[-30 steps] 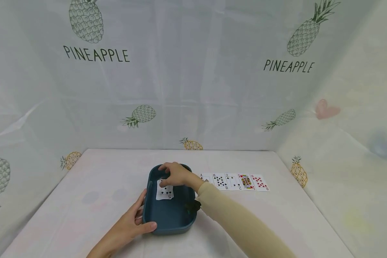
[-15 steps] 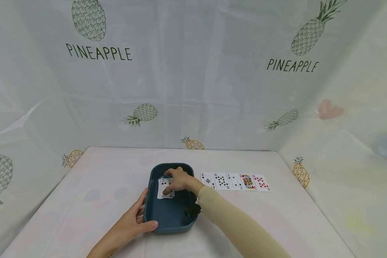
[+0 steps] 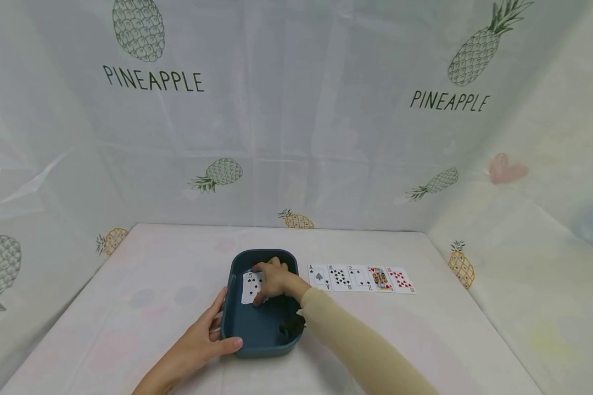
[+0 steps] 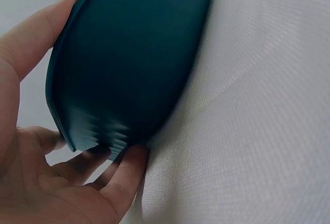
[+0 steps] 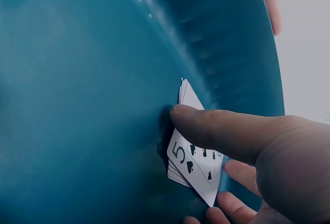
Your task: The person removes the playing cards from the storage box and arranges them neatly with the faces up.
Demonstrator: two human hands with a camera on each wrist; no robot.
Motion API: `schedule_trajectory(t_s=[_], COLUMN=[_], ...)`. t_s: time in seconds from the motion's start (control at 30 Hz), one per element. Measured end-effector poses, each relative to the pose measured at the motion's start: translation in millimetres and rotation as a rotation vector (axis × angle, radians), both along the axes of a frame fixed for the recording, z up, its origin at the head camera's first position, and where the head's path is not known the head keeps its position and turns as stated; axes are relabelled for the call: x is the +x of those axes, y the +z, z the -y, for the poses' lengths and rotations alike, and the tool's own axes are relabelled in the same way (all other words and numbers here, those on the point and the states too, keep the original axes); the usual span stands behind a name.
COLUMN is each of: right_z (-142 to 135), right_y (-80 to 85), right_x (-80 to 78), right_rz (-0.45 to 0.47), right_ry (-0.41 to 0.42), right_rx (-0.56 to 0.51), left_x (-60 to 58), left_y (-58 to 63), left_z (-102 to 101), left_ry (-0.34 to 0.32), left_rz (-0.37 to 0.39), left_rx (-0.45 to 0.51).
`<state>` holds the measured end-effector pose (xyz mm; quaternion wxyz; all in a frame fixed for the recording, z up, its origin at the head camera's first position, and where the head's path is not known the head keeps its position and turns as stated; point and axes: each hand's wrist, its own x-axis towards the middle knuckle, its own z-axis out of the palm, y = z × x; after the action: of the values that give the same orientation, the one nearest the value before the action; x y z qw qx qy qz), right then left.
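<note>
A dark blue tray with rounded corners stands on the table. My left hand holds its left side, thumb at the near rim and fingers along the outer wall; in the left wrist view the fingertips press low on that wall. Inside the tray lies a small stack of playing cards, a five of spades on top. Reaching in from the right, my right hand grips the stack, with the thumb at one edge and the other fingers at the opposite side. Part of the stack is hidden behind this hand.
To the right of the tray, a row of several face-up playing cards lies on the white-covered table. A dark object shows under my right wrist at the tray's right wall. A pineapple-print curtain hangs behind the table.
My right hand has shifted slightly right and its thumb has come down from the middle of the top card to the stack's near right edge. The left hand stays on the tray.
</note>
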<state>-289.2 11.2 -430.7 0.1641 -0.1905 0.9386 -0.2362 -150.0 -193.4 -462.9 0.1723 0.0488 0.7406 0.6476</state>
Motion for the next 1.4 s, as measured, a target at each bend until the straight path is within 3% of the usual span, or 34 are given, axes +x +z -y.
schedule_trajectory(t_s=[0.17, 0.53, 0.83, 1.17, 1.4], right_z=[1, -1, -10, -48, -94], right_y=[-1.1, 1.3, 16.1, 57.2, 66.0], right_x=[0.7, -1.2, 0.5, 14.5, 28.1], right_rz=[-0.018, -0.026, -0.021, -0.011, -0.03], right_ry=[0.007, 0.013, 0.061, 0.183, 0.147], right_rx=[0.021, 0.011, -0.055, -0.222, -0.246], left_x=[0.5, -1.1, -0.7, 0.6, -0.2], left_y=[-0.5, -2.8, -2.0, -2.4, -1.7], left_z=[-1, 0, -1, -2, -3], left_ry=[0.016, -0.005, -0.001, 0.052, 0.081], left_rz=[0.004, 0.005, 0.013, 0.019, 0.012], left_rx=[-0.03, 0.0, 0.005, -0.058, -0.098])
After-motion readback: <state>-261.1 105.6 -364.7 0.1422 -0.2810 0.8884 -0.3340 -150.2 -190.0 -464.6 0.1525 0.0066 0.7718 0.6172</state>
